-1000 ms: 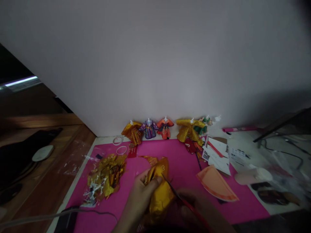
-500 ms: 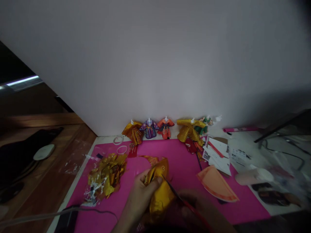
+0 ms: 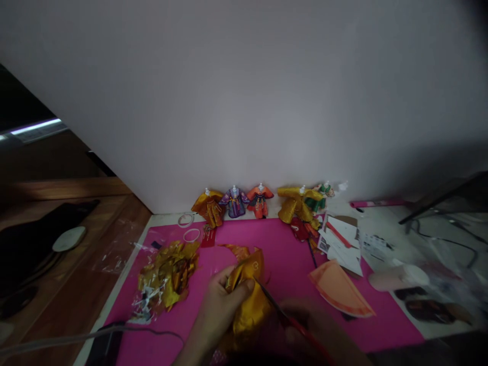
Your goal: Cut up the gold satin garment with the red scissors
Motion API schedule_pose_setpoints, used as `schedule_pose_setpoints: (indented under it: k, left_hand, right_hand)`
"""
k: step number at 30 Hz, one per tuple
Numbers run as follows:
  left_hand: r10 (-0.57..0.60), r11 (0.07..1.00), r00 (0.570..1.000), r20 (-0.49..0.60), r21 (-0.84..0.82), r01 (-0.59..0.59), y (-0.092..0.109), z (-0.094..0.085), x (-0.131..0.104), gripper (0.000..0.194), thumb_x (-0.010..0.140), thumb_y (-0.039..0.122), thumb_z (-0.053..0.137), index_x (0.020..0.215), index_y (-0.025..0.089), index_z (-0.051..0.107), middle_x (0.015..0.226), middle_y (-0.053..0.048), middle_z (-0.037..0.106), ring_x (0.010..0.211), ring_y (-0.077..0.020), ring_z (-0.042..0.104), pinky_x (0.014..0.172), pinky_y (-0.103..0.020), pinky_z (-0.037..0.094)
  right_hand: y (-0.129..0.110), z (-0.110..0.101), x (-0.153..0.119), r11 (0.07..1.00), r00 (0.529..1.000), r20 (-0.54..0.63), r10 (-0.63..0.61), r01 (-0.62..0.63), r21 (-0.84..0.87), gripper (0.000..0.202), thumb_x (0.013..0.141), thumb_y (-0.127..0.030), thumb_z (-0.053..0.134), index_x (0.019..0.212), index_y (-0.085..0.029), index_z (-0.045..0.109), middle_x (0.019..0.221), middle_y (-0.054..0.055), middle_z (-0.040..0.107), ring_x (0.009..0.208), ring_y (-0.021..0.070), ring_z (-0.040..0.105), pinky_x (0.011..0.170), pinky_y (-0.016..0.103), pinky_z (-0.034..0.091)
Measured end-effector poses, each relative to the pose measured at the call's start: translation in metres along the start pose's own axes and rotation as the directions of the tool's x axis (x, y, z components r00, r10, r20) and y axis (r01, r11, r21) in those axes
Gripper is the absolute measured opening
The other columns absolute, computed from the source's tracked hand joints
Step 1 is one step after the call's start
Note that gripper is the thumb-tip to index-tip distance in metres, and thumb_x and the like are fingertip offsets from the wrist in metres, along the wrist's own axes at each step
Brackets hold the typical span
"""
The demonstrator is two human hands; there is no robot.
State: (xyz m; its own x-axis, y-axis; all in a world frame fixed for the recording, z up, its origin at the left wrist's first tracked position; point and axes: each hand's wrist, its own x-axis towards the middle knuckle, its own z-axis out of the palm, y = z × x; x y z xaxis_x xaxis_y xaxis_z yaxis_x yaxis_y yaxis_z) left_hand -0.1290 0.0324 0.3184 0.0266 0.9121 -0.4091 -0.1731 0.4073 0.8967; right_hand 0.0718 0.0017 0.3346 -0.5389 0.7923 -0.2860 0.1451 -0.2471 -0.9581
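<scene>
"What is nearest the wearer?"

"The right hand [image 3: 314, 323], its fingers closed round red-handled scissors [image 3: 285, 319]; it is too dim to tell how each finger lies. Beside it, the left hand [image 3: 224, 302] pinches the gold cloth [image 3: 253, 307] between thumb and fingers."

"And where exactly is that cloth?"

"Between the two hands, bunched over the pink sheet [image 3: 284, 241]. The blades are either touching it or just above; one can't tell which."

"How will it handle?"

"It looks light, soft and limp, and the sheen suggests a slippery, easily frayed weave. A firm pinch on the fold seems best, close to the blades but clear of their edges."

"Beyond it?"

"Gold scraps [image 3: 173, 272] lie to the left, an orange fan-shaped piece [image 3: 339, 290] to the right. Farthest, small robed figures [image 3: 234, 203] line the wall [image 3: 244, 101]."
</scene>
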Motion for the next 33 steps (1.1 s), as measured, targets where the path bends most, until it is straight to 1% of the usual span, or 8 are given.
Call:
schedule_pose_setpoints:
  k: [2, 6, 12, 16, 21, 24, 28, 33]
  left_hand:
    - [-0.001, 1.0, 1.0, 0.002, -0.012, 0.001, 0.002, 0.001, -0.001, 0.023, 0.063, 0.033, 0.08, 0.069, 0.018, 0.064, 0.056, 0.005, 0.06, 0.05, -0.0141, 0.056, 0.053, -0.025, 0.045]
    - [-0.007, 0.999, 1.0, -0.007, -0.033, 0.007, 0.004, 0.003, -0.002, 0.023, 0.063, 0.032, 0.08, 0.071, 0.017, 0.064, 0.056, 0.004, 0.061, 0.052, -0.0149, 0.058, 0.053, -0.024, 0.045]
    - [-0.005, 0.999, 1.0, -0.006, -0.05, 0.005, 0.005, 0.004, -0.003, 0.022, 0.063, 0.03, 0.08, 0.074, 0.017, 0.067, 0.057, 0.004, 0.062, 0.052, -0.0144, 0.059, 0.054, -0.024, 0.046]
    - [0.0, 0.998, 1.0, 0.001, -0.059, 0.0, 0.005, 0.004, -0.003, 0.021, 0.063, 0.029, 0.081, 0.072, 0.017, 0.066, 0.057, 0.004, 0.062, 0.051, -0.0137, 0.058, 0.054, -0.024, 0.046]
    - [0.001, 0.999, 1.0, 0.017, -0.032, 0.0, 0.003, 0.0, -0.001, 0.022, 0.063, 0.03, 0.081, 0.071, 0.017, 0.065, 0.054, 0.005, 0.06, 0.048, -0.0127, 0.056, 0.052, -0.024, 0.045]
    - [-0.012, 1.0, 1.0, 0.011, -0.004, 0.012, 0.001, -0.001, -0.001, 0.022, 0.063, 0.031, 0.08, 0.072, 0.017, 0.065, 0.055, 0.005, 0.059, 0.051, -0.0134, 0.056, 0.051, -0.023, 0.044]
    - [-0.017, 1.0, 1.0, 0.026, 0.005, 0.016, -0.001, 0.0, 0.001, 0.024, 0.062, 0.033, 0.08, 0.071, 0.017, 0.064, 0.054, 0.005, 0.057, 0.05, -0.0131, 0.054, 0.05, -0.023, 0.041]
    - [-0.002, 0.999, 0.999, 0.044, 0.052, 0.0, -0.004, 0.0, 0.003, 0.023, 0.061, 0.033, 0.079, 0.068, 0.018, 0.063, 0.053, 0.006, 0.054, 0.047, -0.0117, 0.05, 0.049, -0.023, 0.038]
  right_hand:
    - [-0.002, 0.001, 0.0, 1.0, 1.0, -0.027, -0.001, 0.0, -0.015, 0.071, 0.079, -0.078, 0.053, 0.112, -0.019, 0.074, 0.09, 0.009, 0.073, 0.085, 0.0253, 0.066, 0.073, 0.032, 0.051]
    - [0.001, -0.002, 0.004, 1.0, 1.0, 0.024, -0.002, 0.002, 0.013, 0.071, 0.079, -0.078, 0.054, 0.111, -0.018, 0.074, 0.09, 0.011, 0.074, 0.087, 0.0266, 0.067, 0.072, 0.032, 0.051]
    - [-0.003, -0.004, 0.002, 0.995, 0.997, 0.02, 0.076, -0.074, -0.06, 0.08, 0.072, -0.086, 0.051, 0.111, -0.02, 0.075, 0.089, 0.01, 0.073, 0.082, 0.0251, 0.064, 0.066, 0.03, 0.048]
    - [0.0, -0.003, 0.0, 0.998, 0.999, -0.037, 0.031, -0.033, -0.061, 0.072, 0.079, -0.08, 0.051, 0.113, -0.02, 0.073, 0.094, 0.01, 0.073, 0.085, 0.0254, 0.064, 0.072, 0.032, 0.049]
    - [0.009, -0.005, 0.005, 0.999, 1.0, 0.015, 0.01, -0.009, -0.051, 0.069, 0.077, -0.078, 0.055, 0.102, -0.017, 0.076, 0.083, 0.009, 0.071, 0.079, 0.0252, 0.065, 0.064, 0.03, 0.05]
    - [0.006, -0.005, 0.007, 1.0, 1.0, 0.016, -0.007, 0.007, -0.026, 0.067, 0.078, -0.073, 0.058, 0.106, -0.015, 0.074, 0.088, 0.01, 0.071, 0.08, 0.0244, 0.066, 0.063, 0.028, 0.05]
    - [-0.003, -0.005, 0.007, 0.993, 1.0, -0.004, -0.031, 0.031, -0.117, 0.068, 0.079, -0.073, 0.056, 0.109, -0.015, 0.074, 0.096, 0.011, 0.071, 0.088, 0.0266, 0.063, 0.066, 0.03, 0.051]
    - [-0.009, -0.004, 0.007, 0.999, 0.999, 0.004, 0.038, -0.038, -0.036, 0.056, 0.08, -0.064, 0.064, 0.109, -0.018, 0.074, 0.092, 0.007, 0.071, 0.084, 0.0238, 0.064, 0.074, 0.032, 0.051]
